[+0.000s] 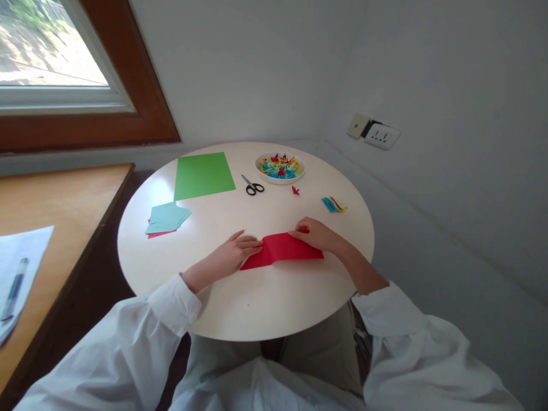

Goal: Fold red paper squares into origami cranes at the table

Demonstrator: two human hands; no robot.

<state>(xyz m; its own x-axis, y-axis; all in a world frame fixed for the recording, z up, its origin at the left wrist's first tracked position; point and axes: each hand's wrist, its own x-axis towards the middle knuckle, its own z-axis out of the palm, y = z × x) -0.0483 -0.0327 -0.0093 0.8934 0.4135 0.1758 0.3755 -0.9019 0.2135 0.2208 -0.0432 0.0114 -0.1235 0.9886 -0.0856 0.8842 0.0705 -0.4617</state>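
Note:
A folded red paper sheet (285,249) lies on the round white table (257,302) in front of me. My left hand (237,250) lies flat on its left end, fingers stretched out and pressing the paper down. My right hand (314,232) rests on the top right edge of the sheet, fingers curled down onto the paper. Both sleeves are white.
A green sheet (203,175), a pile of light blue and red squares (168,219), black scissors (253,185), a white bowl of small coloured paper cranes (279,167), one red crane (295,190) and coloured strips (334,204) lie beyond. A wooden desk (55,211) stands left.

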